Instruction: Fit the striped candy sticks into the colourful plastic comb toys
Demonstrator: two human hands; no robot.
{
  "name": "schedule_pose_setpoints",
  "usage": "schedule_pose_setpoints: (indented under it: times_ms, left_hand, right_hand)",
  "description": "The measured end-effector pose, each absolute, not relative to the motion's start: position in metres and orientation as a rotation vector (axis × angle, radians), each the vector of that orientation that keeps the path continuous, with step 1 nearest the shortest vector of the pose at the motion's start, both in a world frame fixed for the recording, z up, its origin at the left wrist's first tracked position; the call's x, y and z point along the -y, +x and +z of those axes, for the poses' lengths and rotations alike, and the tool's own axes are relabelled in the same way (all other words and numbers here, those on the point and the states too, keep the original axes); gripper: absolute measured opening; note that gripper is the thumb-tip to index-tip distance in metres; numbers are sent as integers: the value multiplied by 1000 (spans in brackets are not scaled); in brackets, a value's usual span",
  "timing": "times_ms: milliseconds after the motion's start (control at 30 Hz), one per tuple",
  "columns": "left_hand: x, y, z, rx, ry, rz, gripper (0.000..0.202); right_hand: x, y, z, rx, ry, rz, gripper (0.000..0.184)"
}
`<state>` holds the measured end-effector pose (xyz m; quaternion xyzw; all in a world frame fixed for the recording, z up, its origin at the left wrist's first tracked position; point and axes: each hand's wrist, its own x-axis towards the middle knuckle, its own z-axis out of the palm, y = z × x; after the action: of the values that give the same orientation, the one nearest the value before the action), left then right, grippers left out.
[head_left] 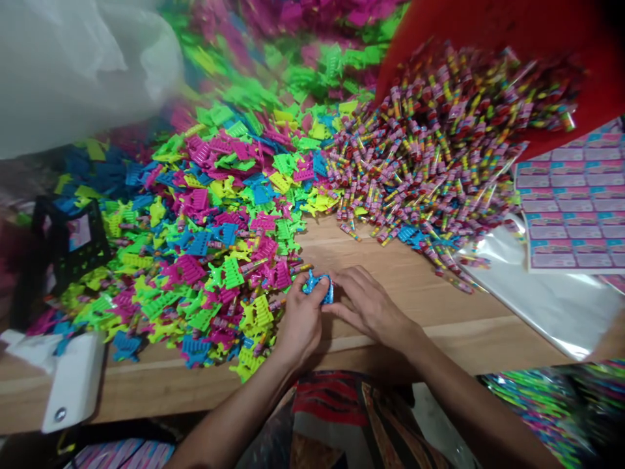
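Both my hands meet at the middle of the wooden table (390,326). My left hand (301,320) pinches a small blue plastic toy piece (318,287) between thumb and fingers. My right hand (367,303) closes on the same blue piece from the right, fingers curled over it. Just to the left lies a big heap of green, pink, yellow and blue plastic pieces (209,215). Behind my hands spreads a pile of thin striped candy sticks (430,163).
A red tub (488,26) tips over the candy sticks at the back right. Printed sticker sheets (571,208) and clear plastic bags (547,299) lie at the right. A black basket (68,241) and a white device (73,381) sit at the left; a white bag (73,65) behind.
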<state>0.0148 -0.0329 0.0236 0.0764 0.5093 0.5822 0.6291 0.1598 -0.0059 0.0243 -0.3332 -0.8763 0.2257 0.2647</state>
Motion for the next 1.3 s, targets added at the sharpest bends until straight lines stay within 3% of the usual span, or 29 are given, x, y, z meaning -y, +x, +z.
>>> schedule_pose_setpoints:
  times_ms: [333, 500, 633, 767, 933, 1033, 1167, 1300]
  left_hand:
    - [30, 16, 29, -1137, 171, 1364, 42]
    - [30, 13, 22, -1156, 232, 1305, 45]
    - [32, 3, 21, -1235, 371, 1236, 45]
    - [25, -41, 59, -1551, 594, 1234, 45]
    - [20, -139, 131, -2358, 1298, 1177, 50]
    - [14, -167, 149, -2561, 1599, 1148, 46]
    - [-20, -136, 128, -2164, 1793, 1297, 38]
    - [-69, -73, 86, -1634, 1556, 1242, 17]
  right_hand:
    - [9, 159, 16, 2334, -834, 535, 41]
    - [6, 160, 14, 2228, -830, 744, 39]
    - [5, 162, 22, 2126, -857, 987, 49]
    - [2, 178, 28, 2008, -1009, 1039, 50]
    - [-24, 202, 19, 1992, -1204, 835, 27]
    - [-51, 201, 4, 2056, -1212, 673, 23]
    - [-83, 190, -19, 2201, -1222, 441, 25]
    - [-96, 184, -36, 2224, -1167, 302, 25]
